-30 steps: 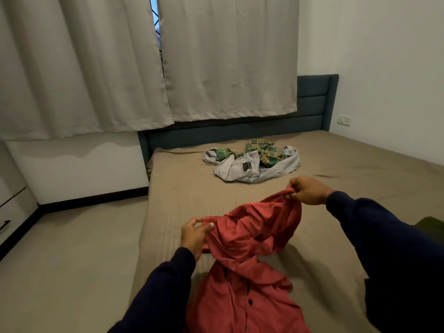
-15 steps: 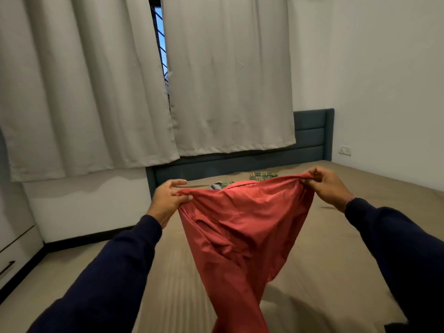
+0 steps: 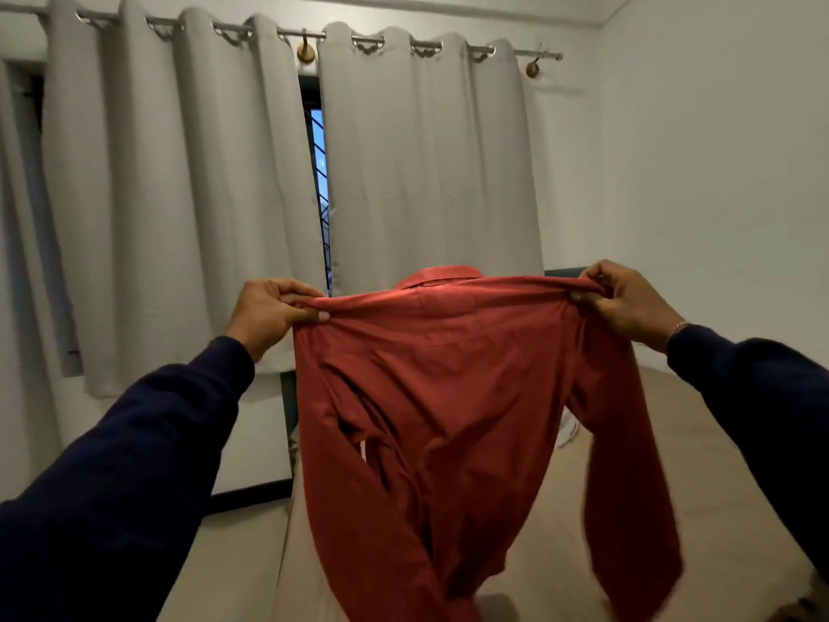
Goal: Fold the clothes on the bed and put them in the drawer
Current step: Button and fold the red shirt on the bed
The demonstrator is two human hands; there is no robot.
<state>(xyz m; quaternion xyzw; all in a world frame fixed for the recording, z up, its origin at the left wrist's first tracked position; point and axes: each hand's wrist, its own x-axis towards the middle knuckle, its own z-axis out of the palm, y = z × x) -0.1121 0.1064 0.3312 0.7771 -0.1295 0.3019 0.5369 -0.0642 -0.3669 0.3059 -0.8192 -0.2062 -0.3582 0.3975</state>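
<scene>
I judge the red shirt point(image 3: 453, 397) to be light, soft and limp, so it is best gripped at the two shoulder seams, where it hangs flat. The left hand point(image 3: 269, 314) pinches the left shoulder and the right hand point(image 3: 628, 303) pinches the right shoulder, fingers curled over the fabric. The shirt hangs between and below both hands, collar uppermost, sleeves dangling, above the near edge of the bed point(image 3: 700, 464).
</scene>
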